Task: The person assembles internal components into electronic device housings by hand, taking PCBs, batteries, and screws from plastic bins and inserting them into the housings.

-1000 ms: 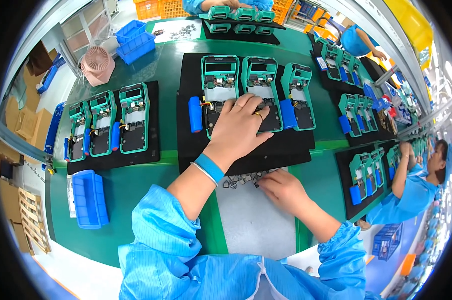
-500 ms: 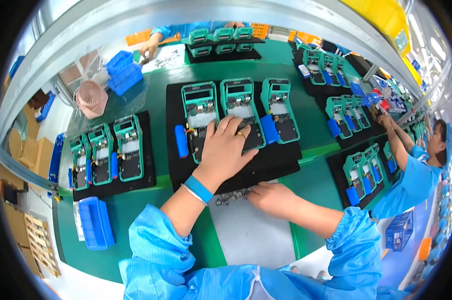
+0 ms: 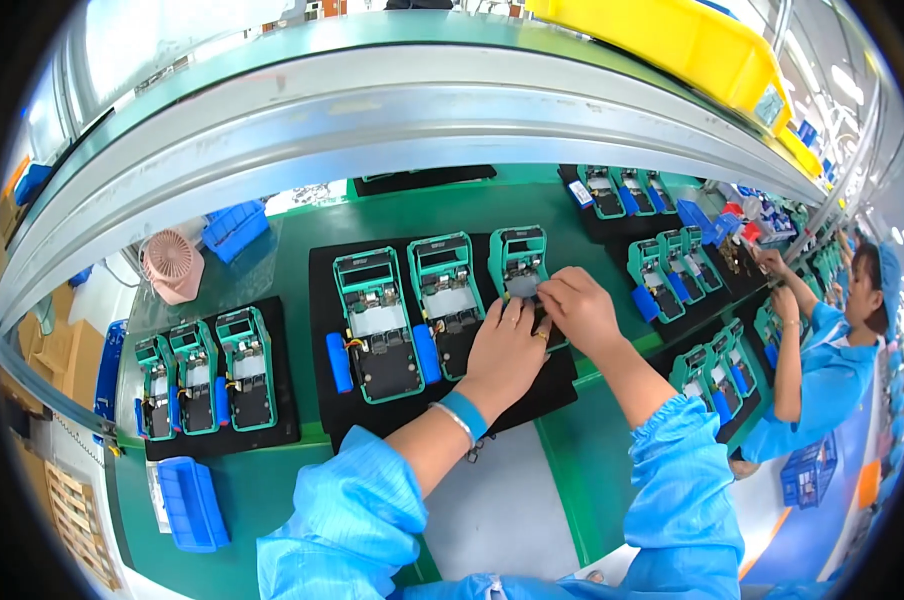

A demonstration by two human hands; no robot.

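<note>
In front of me three green open housings lie on a black mat: a left one (image 3: pixel 379 325), a middle one (image 3: pixel 442 290) and a right one (image 3: pixel 518 252). Small electronics and dark lower panels show inside the left and middle ones. My left hand (image 3: pixel 507 350) lies over the lower part of the right housing, fingers stretched out and apart. My right hand (image 3: pixel 580 308) pinches at that housing's right side, by a grey piece (image 3: pixel 521 287) inside it; what the fingertips hold is too small to make out. Blue wired packs (image 3: pixel 340 362) sit beside the left and middle housings.
To the left, another black mat (image 3: pixel 284 400) carries three similar housings. A blue bin (image 3: pixel 192 505) and a pink fan (image 3: pixel 173 266) stand on that side. A metal beam (image 3: pixel 402 105) crosses above the bench. A co-worker (image 3: pixel 822 340) in blue works at the right, near more housings (image 3: pixel 662 275).
My left hand has gone from the middle housing to the right one. My right hand has left the small parts on the grey sheet and come up to the right housing. The view has tilted upward.
</note>
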